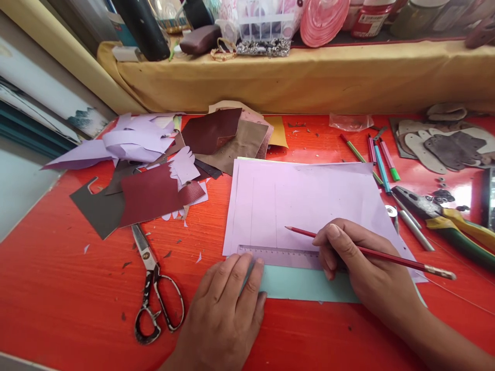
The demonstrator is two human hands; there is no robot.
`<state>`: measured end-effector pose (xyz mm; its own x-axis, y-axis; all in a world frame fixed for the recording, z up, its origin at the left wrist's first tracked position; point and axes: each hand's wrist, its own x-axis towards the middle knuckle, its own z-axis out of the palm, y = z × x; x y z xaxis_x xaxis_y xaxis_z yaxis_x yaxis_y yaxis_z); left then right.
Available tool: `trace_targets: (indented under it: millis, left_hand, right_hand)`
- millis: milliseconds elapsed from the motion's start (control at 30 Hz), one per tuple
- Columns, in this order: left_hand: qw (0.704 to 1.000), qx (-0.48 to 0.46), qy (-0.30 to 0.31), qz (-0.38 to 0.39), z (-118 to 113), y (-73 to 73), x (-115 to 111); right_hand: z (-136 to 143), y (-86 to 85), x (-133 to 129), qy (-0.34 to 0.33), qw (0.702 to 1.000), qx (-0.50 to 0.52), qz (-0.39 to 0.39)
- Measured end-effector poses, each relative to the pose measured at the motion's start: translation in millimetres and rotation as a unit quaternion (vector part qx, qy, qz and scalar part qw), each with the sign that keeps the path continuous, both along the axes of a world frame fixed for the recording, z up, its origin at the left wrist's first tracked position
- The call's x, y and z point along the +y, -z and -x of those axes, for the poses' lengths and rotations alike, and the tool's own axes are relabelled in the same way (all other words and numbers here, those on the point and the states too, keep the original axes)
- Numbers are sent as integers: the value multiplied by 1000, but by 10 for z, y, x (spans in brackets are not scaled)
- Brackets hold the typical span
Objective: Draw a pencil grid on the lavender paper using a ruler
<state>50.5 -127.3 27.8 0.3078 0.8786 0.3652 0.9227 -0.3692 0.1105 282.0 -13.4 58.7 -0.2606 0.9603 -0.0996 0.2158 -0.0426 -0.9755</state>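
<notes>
Two thin vertical lines mark the left part of a lilac paper sheet point(317, 201), which lies over other sheets. A clear ruler point(286, 254) lies along its lower edge, above a strip of teal paper point(305, 283). My left hand point(230, 304) rests flat, fingers stretched out, its fingertips on the ruler's left end and the teal paper. A red pencil point(390, 256) with an eraser end is in my right hand point(359, 257), its point left over the sheet near the second line. The right hand's lower fingers rest by the ruler's right part.
Black-handled scissors point(149, 257) lie left of my left hand. Leather scraps point(150, 196) and lilac paper offcuts point(135, 139) pile up at the back left. Markers point(381, 159), pliers point(436, 211) and cut leather pieces point(452, 147) lie on the right. A cloth-covered ledge point(270, 77) runs behind.
</notes>
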Motion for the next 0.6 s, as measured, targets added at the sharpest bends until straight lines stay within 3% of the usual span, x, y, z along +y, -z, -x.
trace_targets:
  millis: [600]
  left_hand:
    - [1000,-1,0,-2,-5,-16,-7]
  right_hand:
    - [-1,-3,-1,-4,1000,-9,-5]
